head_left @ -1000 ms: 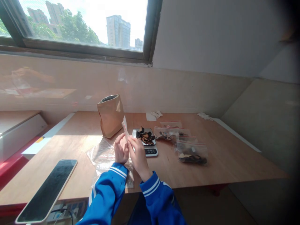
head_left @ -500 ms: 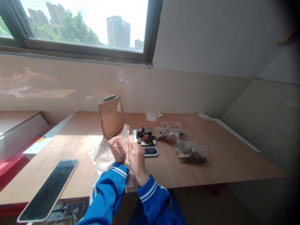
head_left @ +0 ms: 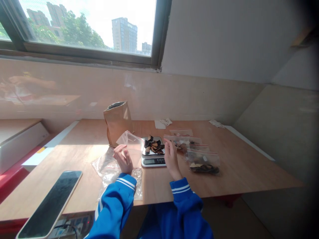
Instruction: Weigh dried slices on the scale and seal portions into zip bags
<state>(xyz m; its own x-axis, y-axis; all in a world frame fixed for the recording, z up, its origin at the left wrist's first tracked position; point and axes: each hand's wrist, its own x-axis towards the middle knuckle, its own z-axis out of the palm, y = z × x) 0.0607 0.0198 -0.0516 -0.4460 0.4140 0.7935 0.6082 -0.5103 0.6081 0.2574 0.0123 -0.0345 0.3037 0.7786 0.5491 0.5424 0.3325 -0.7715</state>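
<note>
My left hand (head_left: 124, 160) is closed on a clear zip bag (head_left: 132, 142) with a red seal line; the bag stands up above the fingers. Dark brown dried pieces (head_left: 154, 146), some with pale faces, lie in a heap on the pan of a small kitchen scale (head_left: 149, 162). At the scale's right side is my right hand (head_left: 171, 158), fingers stretched out and close to the heap, with nothing visible in them. The hand covers the scale's right end. Beneath my left hand, more clear plastic bags (head_left: 107, 164) are spread on the table.
A brown paper pouch (head_left: 117, 124) stands with its top open behind the bags. Filled zip bags (head_left: 204, 162) lie to the right of the scale. A phone (head_left: 50, 205) rests at the front left of the wooden table (head_left: 239, 159). Crumpled tissue (head_left: 216, 123) lies at the back.
My right hand has let go of the zip bag and moved right, to the far side of the scale. The bag has opened out wider toward the scale, and the scale's display is now uncovered.
</note>
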